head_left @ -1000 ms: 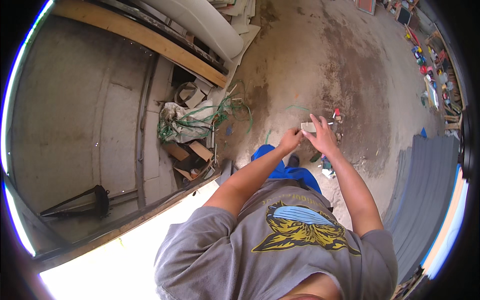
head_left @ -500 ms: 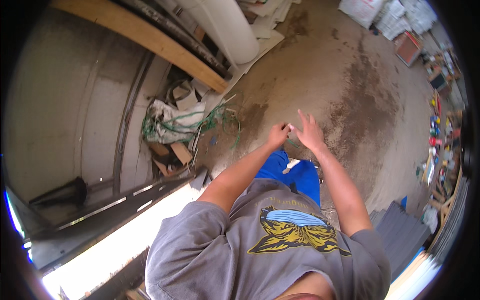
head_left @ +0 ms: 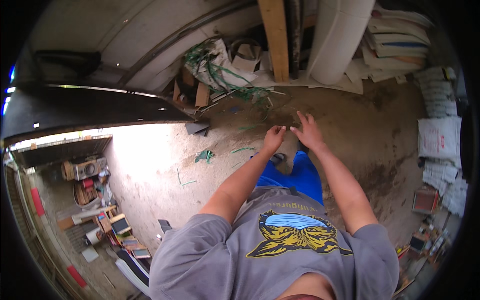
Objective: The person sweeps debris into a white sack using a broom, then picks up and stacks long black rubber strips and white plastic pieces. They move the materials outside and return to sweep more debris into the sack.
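My left hand (head_left: 274, 139) is held in front of my waist over the floor, fingers curled and thumb pressed to the fingertips. Whether anything small sits in that pinch is hidden. Close beside it on the right, my right hand (head_left: 310, 133) is open, its fingers stretched forward and apart with nothing seen in them. Its thumb points toward the left fingertips, with a narrow gap between the hands. Below them are my blue trousers (head_left: 307, 172) and a dark shoe.
Ahead, a heap of white sacking and green strapping (head_left: 220, 65) lies by a wooden post (head_left: 274, 40) and a thick white pipe (head_left: 340, 37). White bags (head_left: 440, 142) are stacked at right. Green scraps (head_left: 204, 156) lie on the floor; a dark panel (head_left: 95, 110) juts in at left.
My view and body have turned left, bringing the doorway side and its clutter into sight. My hands keep nearly the same pose, the left pinched and the right spread.
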The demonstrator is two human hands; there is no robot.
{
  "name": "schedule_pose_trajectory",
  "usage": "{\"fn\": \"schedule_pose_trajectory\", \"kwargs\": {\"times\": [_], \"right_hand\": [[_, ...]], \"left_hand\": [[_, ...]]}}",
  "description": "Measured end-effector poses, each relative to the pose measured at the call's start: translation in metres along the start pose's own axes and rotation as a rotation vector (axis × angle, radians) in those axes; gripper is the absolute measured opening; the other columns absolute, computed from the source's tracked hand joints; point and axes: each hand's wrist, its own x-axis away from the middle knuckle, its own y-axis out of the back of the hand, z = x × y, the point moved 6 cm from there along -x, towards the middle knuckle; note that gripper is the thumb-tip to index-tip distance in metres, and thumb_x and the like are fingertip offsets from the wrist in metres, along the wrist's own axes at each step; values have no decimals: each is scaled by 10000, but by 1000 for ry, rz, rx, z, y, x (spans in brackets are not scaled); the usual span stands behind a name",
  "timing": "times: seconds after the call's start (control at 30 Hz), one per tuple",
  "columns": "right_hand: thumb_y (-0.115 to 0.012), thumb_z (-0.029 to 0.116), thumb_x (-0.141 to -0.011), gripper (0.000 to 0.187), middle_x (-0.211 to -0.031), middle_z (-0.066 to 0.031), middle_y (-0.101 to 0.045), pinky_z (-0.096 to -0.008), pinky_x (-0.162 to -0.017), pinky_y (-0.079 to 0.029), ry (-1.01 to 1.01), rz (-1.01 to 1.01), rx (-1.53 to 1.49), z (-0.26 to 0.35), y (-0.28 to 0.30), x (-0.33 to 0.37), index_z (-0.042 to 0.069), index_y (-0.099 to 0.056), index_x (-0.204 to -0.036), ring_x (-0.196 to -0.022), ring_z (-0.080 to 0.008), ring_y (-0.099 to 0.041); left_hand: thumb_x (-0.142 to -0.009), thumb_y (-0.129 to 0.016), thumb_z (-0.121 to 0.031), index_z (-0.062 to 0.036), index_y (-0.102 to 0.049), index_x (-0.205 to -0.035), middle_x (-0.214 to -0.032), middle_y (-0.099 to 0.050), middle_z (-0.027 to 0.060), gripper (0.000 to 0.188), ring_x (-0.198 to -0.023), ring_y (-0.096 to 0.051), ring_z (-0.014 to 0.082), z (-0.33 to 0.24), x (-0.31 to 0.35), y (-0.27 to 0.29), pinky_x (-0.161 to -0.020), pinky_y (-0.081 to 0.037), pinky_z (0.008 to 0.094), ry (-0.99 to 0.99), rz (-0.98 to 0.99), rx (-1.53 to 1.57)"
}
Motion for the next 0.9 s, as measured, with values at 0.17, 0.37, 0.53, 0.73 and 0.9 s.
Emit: {"fn": "schedule_pose_trajectory", "kwargs": {"times": [0.17,0.37,0.53,0.73,0.9], "right_hand": [[-654,488,-879,768,-1492,-266,-365,-484,-1076,-406,115,146,67,36,-4,-50,200,-340,-1518,-1352,-431,-411],[-693,459,-857,785,-1505,-264,-367,-464,-1144,-333,171,279,6,62,-78,-111,171,-361,-1508,-1402,-419,-349],[-716,483,-824,854,-1521,-235,-363,-460,-1157,-310,86,285,121,110,-119,-164,116,-358,-1507,-1419,-388,-335],[-739,533,-771,919,-1483,-234,-400,-466,-1147,-316,115,316,96,158,-218,-256,83,-378,-1487,-1395,-387,-363],[-838,500,-667,997,-1466,-242,-391,-461,-1130,-339,162,254,-129,133,-322,-371,40,-410,-1442,-1386,-388,-363]], "left_hand": [[-940,-655,-348,20,-639,-1083,-901,-666,79,395,-710,-602,147,9,8,39,-654,-484,296,77,-191,206],[-908,-682,-373,5,-670,-1081,-913,-696,133,416,-814,-663,222,86,-22,110,-745,-505,340,80,-391,215],[-898,-692,-345,-16,-668,-1097,-949,-711,139,384,-879,-679,268,102,-88,199,-819,-513,374,-104,-426,-58],[-877,-722,-322,-76,-530,-1298,-1130,-658,150,524,-948,-649,282,157,-180,291,-858,-515,414,74,-518,94],[-765,-817,-385,-63,-369,-1452,-1359,-497,232,881,-1208,-529,373,171,-290,349,-994,-452,462,60,-606,-106]]}}
